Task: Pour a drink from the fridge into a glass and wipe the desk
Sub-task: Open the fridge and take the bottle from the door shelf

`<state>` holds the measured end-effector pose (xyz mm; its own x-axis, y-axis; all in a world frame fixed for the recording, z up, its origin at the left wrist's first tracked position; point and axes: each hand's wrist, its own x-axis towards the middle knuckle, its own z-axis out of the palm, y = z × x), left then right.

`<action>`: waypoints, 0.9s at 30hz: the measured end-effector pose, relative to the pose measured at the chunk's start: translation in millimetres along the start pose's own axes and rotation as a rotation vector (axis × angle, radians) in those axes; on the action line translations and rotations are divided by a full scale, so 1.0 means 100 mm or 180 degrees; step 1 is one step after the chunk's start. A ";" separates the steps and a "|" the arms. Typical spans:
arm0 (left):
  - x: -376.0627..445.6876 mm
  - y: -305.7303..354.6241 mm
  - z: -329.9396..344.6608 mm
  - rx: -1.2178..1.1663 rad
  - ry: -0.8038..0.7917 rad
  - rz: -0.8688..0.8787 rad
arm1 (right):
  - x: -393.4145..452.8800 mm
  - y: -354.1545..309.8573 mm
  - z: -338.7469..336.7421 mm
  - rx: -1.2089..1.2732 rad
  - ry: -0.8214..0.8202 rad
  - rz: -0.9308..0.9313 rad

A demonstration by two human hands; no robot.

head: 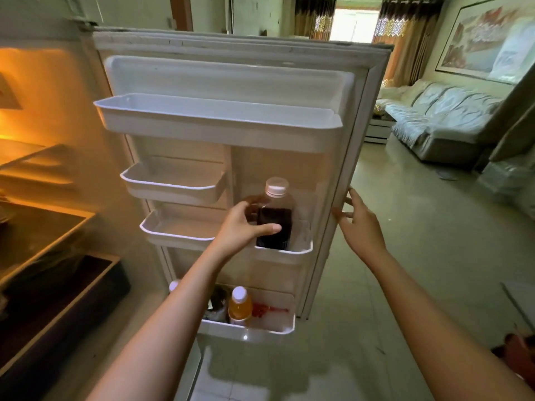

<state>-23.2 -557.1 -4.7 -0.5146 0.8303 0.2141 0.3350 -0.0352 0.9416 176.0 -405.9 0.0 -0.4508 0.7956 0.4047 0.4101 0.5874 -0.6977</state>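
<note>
The fridge door [344,180] stands wide open in front of me. A clear bottle of dark drink [276,215] with a white cap stands upright in a small right-hand door shelf [301,250]. My left hand [246,224] wraps around the bottle's body, thumb across its front. My right hand [359,224] is at the door's outer edge, fingers spread and touching it. In the bottom door shelf [260,331] stands a smaller bottle of orange drink [239,306] with a white cap.
The lit fridge interior with glass shelves [43,221] is at my left. Other door shelves [220,117] hold nothing. To the right a tiled floor [419,256] leads to a covered sofa [445,117]. A reddish object [518,351] lies at the lower right.
</note>
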 end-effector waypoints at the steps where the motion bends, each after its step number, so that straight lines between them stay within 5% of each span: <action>1: 0.00 -0.01 0.02 -0.0027 0.0047 0.0025 | -0.01 0.00 -0.01 -0.0024 -0.0004 0.0039; 16: -0.27 0.51 0.37 -0.0595 0.0677 0.0614 | -0.55 0.19 -0.25 -0.0442 -0.0272 0.0482; 27: -0.82 1.02 0.97 -0.0567 0.0377 0.0651 | -1.21 0.52 -1.00 -0.0369 -0.0425 0.0802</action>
<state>129.2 -574.7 48.5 -0.5426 0.7257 0.4231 0.3027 -0.3009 0.9043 331.3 -456.6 -25.8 -0.4205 0.8963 0.1407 0.6066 0.3931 -0.6910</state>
